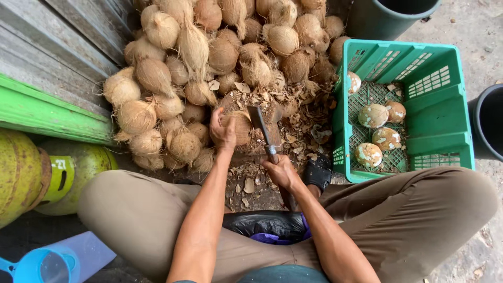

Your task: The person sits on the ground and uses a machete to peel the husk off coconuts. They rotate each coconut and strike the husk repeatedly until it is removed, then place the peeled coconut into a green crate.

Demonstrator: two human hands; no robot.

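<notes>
My left hand (222,129) grips a brown husked coconut (240,127) resting on a wooden chopping block (250,149) between my knees. My right hand (281,172) is closed on the handle of a cleaver (260,124), whose blade lies against the right side of that coconut. A big pile of brown fibrous coconuts (220,57) fills the ground ahead and to the left. Bits of shell and husk lie scattered around the block.
A green plastic crate (419,105) at right holds several peeled pale coconuts (373,115). Dark buckets stand at top right (390,18) and far right (487,123). A green gas cylinder (31,178) and a blue scoop (44,264) are at left. A black bag (264,224) lies in my lap.
</notes>
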